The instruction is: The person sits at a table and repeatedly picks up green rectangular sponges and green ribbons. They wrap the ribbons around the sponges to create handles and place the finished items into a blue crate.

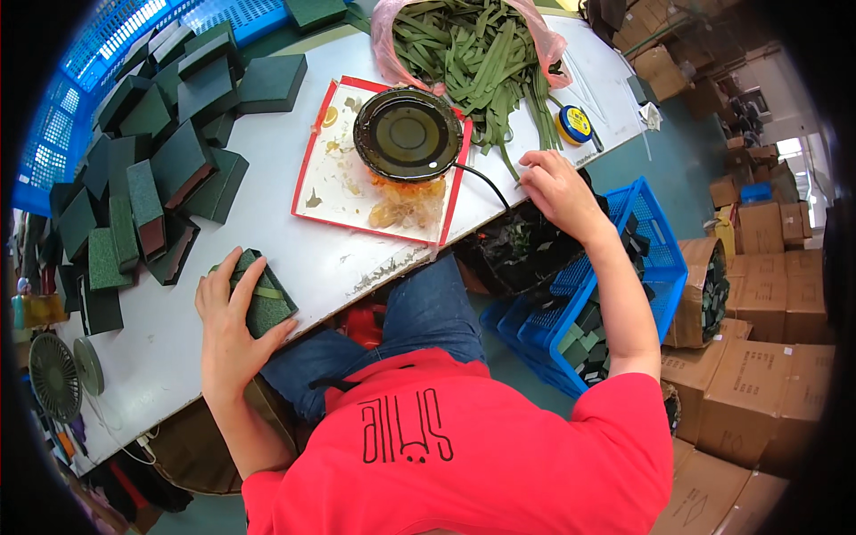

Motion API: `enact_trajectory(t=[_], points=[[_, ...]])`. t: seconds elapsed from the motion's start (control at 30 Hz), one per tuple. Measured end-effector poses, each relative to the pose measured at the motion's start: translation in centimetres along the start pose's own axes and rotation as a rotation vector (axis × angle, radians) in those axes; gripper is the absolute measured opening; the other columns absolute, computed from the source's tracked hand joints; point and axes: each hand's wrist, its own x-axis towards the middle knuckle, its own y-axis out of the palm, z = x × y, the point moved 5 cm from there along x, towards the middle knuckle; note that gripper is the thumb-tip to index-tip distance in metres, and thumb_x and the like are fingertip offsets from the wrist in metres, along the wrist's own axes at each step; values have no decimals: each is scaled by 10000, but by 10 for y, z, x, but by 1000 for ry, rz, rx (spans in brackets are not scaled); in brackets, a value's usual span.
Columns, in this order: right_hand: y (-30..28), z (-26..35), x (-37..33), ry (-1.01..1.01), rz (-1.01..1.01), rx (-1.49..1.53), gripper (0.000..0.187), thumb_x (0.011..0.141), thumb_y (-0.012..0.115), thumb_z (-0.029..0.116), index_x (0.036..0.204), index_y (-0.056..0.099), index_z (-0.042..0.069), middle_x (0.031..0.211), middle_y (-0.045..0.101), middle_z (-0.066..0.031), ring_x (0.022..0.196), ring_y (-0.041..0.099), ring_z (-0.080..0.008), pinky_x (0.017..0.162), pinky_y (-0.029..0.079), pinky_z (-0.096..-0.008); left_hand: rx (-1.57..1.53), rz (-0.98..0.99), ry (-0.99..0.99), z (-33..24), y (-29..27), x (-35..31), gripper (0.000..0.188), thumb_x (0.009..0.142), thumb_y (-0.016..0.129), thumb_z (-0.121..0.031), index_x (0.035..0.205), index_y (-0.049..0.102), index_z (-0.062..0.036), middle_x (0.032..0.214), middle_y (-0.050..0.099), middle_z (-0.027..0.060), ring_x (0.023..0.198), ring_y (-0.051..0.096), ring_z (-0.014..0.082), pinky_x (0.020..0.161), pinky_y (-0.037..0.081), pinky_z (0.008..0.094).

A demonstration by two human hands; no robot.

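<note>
Green box (269, 308), green strip across it, on white bench (267, 201) near worn front edge, toward nine o'clock. Left hand (230, 325): fingers and thumb wrapped around box, gripping. Right hand (566, 196) at two o'clock: fingers loosely bent beside green ribbons (486, 67); cannot tell whether pinching strand. Dark round pan (408, 132) at twelve, over stained red-rimmed tray (330, 169). Dark boxes (156, 116) heaped at ten, before blue basket (62, 116). Blue crates (657, 245) at three, below bench. Brown cartons (749, 392) stacked at four.

Left hand (225, 316) left of legs (426, 308), fingers (244, 287) curled, thumb (280, 332) apart; right hand (563, 192) ahead-right of legs, fingers bent.
</note>
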Motion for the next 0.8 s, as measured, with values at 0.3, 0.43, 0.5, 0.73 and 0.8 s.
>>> enact_trajectory(t=[0.3,0.43,0.5,0.73,0.8], points=[[20,62,-3,256,-276,1074,133,930,579,-66,1010,508,13,1147,658,-167,985,675,-226,907,539,-353,3,4,2,0,-1,1,818,604,859,-134,1374,584,-102,1505,460,142,1361,413,379,1145,323,463],[23,108,1,446,-339,1565,142,984,610,-21,1097,525,-17,1069,630,-130,915,672,-176,855,571,-329,-4,-30,39,-2,-1,2,800,615,882,-188,1355,593,-100,1475,468,147,1278,439,387,1117,324,478],[28,115,6,552,-383,1641,196,979,632,-4,1151,542,-32,1039,637,-120,885,678,-172,840,584,-333,-6,-43,55,-2,-1,2,793,619,893,-215,1346,598,-100,1458,473,149,1236,453,390,1104,325,485],[54,117,16,889,-420,1676,184,970,690,88,1087,625,-38,850,681,-74,711,665,-143,699,588,-300,-5,-14,27,1,-1,1,818,603,862,-151,1371,586,-100,1496,465,136,1340,417,384,1137,324,470],[58,114,19,887,-420,1687,174,980,683,105,1065,618,-32,854,675,-73,657,621,-113,615,549,-270,-6,-24,35,0,0,1,814,604,873,-173,1365,590,-101,1488,467,130,1312,424,384,1128,323,478]])
